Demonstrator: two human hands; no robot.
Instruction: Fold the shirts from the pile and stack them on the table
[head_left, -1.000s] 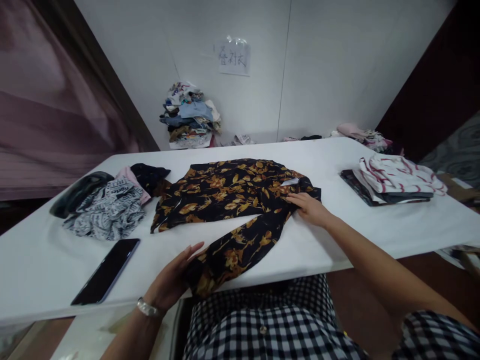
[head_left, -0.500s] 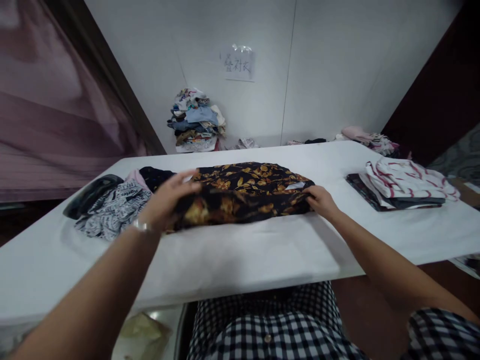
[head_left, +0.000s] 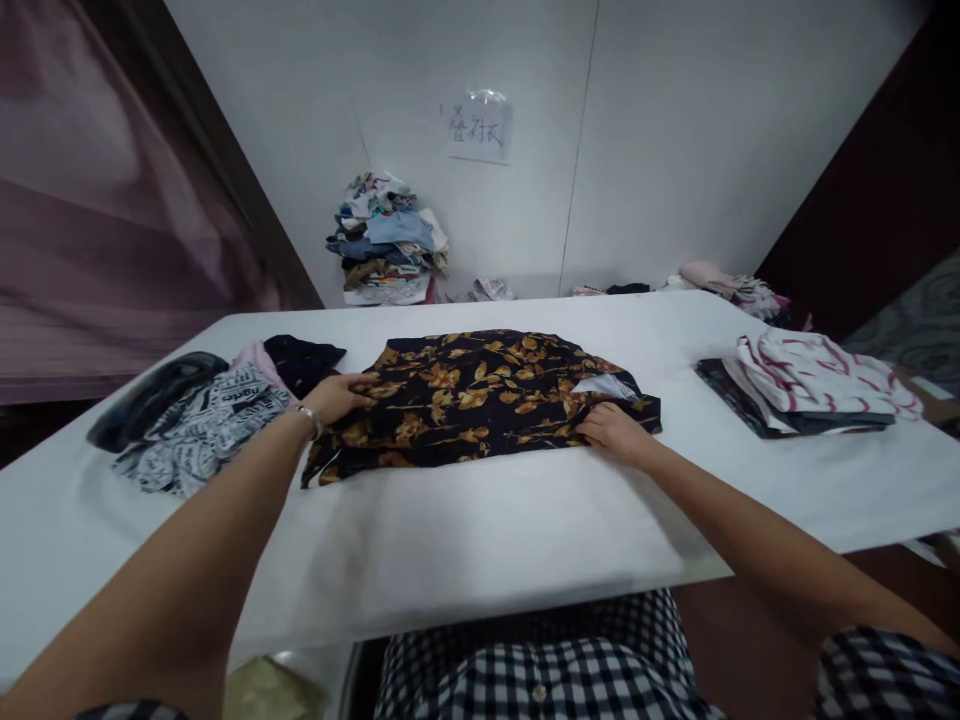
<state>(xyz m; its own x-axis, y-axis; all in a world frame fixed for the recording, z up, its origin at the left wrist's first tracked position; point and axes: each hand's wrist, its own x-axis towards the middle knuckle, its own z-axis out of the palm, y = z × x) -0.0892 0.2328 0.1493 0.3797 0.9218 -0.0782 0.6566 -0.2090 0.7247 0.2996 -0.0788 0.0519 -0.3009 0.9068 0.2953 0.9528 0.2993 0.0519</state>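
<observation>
A black shirt with a golden-brown flower and leaf print (head_left: pixel 480 395) lies folded across the white table in front of me. My left hand (head_left: pixel 341 397) rests on its left end, fingers stretched out over the cloth. Near the front right edge, my right hand (head_left: pixel 611 430) lies on the shirt with its fingers loosely bent and pointing left; its thumb is hard to make out. Beside that hand, a pale patch shows at the shirt's right side. The shirt's front left corner spreads out below my left wrist.
Loose clothes, including a black-and-white printed garment (head_left: pixel 214 420), lie left on the table (head_left: pixel 480 540). A folded stack topped by a white and red garment (head_left: pixel 817 370) sits right. Behind the table rises a clothing pile (head_left: pixel 394 240). A paper sign (head_left: pixel 480 128) hangs on the wall.
The shirt's raised front part has come down flat on the table. My right hand has moved left and down from the right corner; my left hand has settled on the left end.
</observation>
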